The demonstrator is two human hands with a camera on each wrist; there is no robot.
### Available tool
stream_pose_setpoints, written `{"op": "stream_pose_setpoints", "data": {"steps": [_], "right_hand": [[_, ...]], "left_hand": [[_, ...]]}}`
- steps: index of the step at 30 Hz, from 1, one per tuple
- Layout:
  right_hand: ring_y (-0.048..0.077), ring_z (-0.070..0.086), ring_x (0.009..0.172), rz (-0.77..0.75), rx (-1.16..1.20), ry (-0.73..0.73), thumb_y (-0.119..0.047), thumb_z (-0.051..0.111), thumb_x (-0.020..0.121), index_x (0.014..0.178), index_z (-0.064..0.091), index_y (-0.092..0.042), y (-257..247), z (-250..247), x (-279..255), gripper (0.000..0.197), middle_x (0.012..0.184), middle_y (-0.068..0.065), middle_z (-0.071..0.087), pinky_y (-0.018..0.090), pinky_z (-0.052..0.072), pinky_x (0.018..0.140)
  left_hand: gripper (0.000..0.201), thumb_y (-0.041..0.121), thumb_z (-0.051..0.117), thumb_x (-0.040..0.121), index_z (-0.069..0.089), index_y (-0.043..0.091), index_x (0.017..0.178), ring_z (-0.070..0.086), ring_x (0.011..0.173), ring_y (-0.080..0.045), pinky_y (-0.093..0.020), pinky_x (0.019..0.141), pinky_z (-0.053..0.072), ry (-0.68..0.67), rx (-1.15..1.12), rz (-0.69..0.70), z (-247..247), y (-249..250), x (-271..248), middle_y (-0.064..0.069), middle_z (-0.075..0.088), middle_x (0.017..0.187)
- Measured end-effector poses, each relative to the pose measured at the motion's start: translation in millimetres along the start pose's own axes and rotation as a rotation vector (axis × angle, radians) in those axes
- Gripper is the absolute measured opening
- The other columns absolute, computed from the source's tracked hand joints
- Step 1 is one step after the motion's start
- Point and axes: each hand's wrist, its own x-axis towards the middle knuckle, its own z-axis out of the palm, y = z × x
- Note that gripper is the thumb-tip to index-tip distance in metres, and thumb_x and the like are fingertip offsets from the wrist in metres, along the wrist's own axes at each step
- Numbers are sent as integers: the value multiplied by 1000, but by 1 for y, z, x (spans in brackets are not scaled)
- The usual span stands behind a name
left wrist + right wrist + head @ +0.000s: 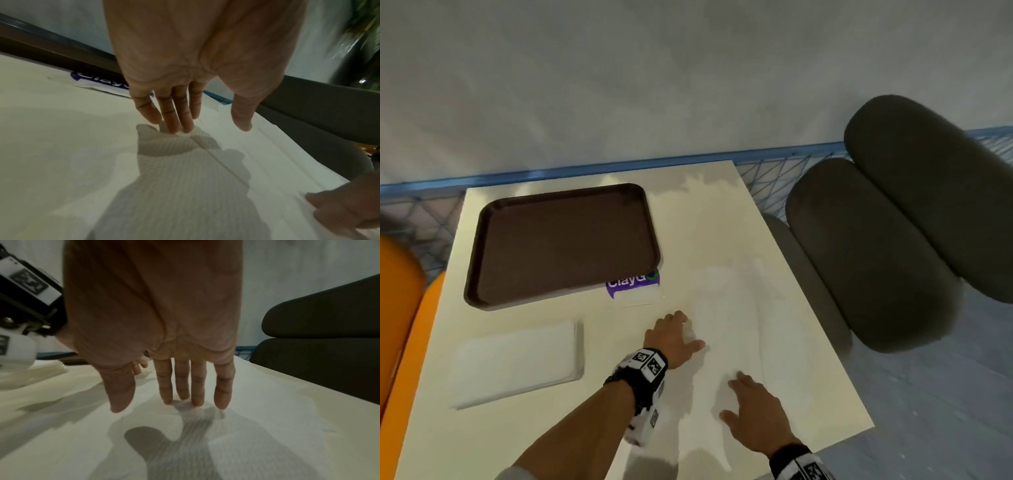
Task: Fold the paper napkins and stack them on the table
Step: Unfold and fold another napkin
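A large white paper napkin [739, 318] lies spread flat on the right half of the cream table [482, 442]; a fold crease [223, 164] runs along it. My left hand [674, 337] rests on the napkin's left edge, its straight fingertips [182, 123] pressing the paper. Nearer to me, my right hand [755, 411] lies palm down on the napkin [216, 447], fingers [197, 386] straight and touching it. Neither hand holds anything. A stack of white napkins [517, 363] sits on the table's left side.
A brown tray [561, 243] occupies the table's far left, with a purple-labelled napkin packet [635, 287] at its near right corner. A dark padded chair [887, 240] stands close to the table's right edge. Orange seating [400, 308] borders the left side.
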Motion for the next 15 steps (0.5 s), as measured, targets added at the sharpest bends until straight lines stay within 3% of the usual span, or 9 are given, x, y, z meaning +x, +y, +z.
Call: {"op": "stream_pose_setpoints", "data": {"steps": [4, 7, 9, 12, 15], "right_hand": [[21, 26, 150, -71, -8, -40, -46, 48, 99, 153, 32, -22, 9, -12, 4, 62, 166, -2, 19, 42, 26, 120], [23, 35, 144, -136, -37, -40, -44, 48, 100, 150, 37, -20, 17, -17, 7, 57, 161, 0, 30, 40, 31, 117], [23, 38, 142, -164, -29, -38, -44, 48, 100, 150, 38, -21, 21, -19, 8, 56, 158, 0, 34, 37, 30, 116], [24, 44, 135, -198, -20, -11, -44, 50, 99, 148, 40, -21, 26, -21, 12, 54, 150, 0, 42, 38, 36, 112], [24, 44, 134, -223, 17, 0, -43, 50, 99, 149, 38, -21, 29, -19, 12, 55, 149, 1, 41, 38, 38, 110]], "left_hand": [[42, 55, 69, 83, 54, 26, 109, 57, 108, -21, -38, 99, 46, -69, 10, -56, 5, 12, 1, 2, 61, 116], [64, 51, 68, 87, 49, 20, 139, 48, 131, -25, -35, 110, 37, -68, 4, -112, 9, 14, -6, -5, 49, 143], [64, 45, 71, 86, 49, 19, 139, 46, 132, -25, -33, 107, 37, -39, -29, -136, 9, 15, -15, -5, 46, 145], [36, 44, 78, 80, 64, 21, 105, 54, 108, -23, -28, 85, 43, 54, -62, -162, 2, 12, -30, -4, 59, 119], [26, 34, 86, 73, 64, 20, 76, 57, 71, -13, -21, 59, 40, 129, -278, -200, -6, 2, -45, 0, 65, 82]]}}
